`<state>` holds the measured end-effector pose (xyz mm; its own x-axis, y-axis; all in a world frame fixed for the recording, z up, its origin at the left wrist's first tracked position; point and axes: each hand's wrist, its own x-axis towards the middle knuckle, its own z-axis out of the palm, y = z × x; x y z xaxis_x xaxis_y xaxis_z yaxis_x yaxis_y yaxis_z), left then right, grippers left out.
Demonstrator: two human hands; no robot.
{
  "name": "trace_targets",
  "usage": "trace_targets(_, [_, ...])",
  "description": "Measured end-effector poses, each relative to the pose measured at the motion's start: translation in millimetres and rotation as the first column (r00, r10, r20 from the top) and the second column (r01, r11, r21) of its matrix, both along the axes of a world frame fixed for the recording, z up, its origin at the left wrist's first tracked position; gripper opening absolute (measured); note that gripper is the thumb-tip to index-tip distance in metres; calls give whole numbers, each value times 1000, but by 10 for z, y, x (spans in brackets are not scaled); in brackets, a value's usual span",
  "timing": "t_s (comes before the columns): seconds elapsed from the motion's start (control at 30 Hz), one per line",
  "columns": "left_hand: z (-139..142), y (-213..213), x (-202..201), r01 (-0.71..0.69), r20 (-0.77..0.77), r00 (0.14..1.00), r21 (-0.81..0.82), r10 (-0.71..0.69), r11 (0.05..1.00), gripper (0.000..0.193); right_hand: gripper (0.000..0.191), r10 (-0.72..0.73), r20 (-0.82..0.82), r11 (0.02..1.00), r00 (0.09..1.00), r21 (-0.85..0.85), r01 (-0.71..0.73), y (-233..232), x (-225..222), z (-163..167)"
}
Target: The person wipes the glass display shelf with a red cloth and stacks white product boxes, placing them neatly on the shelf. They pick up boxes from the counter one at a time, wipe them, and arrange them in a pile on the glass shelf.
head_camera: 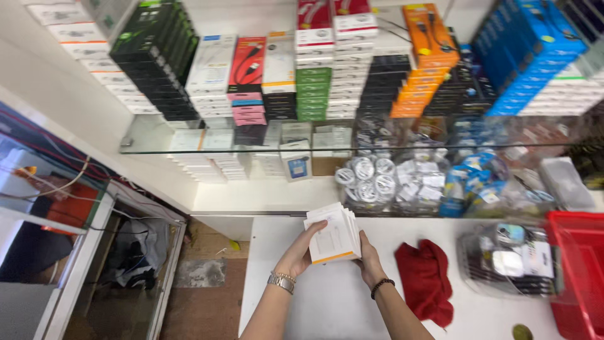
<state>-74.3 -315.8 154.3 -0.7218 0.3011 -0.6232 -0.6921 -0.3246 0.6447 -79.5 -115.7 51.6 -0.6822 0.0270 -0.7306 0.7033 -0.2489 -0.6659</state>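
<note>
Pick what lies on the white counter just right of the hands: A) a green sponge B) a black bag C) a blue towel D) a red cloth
D: a crumpled red cloth lies on the counter beside the right hand, which helps hold the white boxes.

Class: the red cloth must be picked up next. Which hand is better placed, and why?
Probably the right hand: it is beside the cloth, while the left hand is across the boxes both hold.

your left hand (301,250) and right hand (368,257) are raised together ahead of you, fingers curled inward in a grip, forearms angling up from below.
</note>
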Motion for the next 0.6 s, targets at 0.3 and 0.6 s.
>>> trace_targets(0.3, [261, 1436, -181, 158, -112, 976, -217, -185, 963, 77, 69, 203, -122, 922, 971, 359, -148, 1276, 31, 227])
trace_targets(0.6, [-51, 1696, -85, -4, -165, 986, -46, -3, 999, 100, 82, 75, -308, 963, 948, -224, -150, 1396, 45, 781])
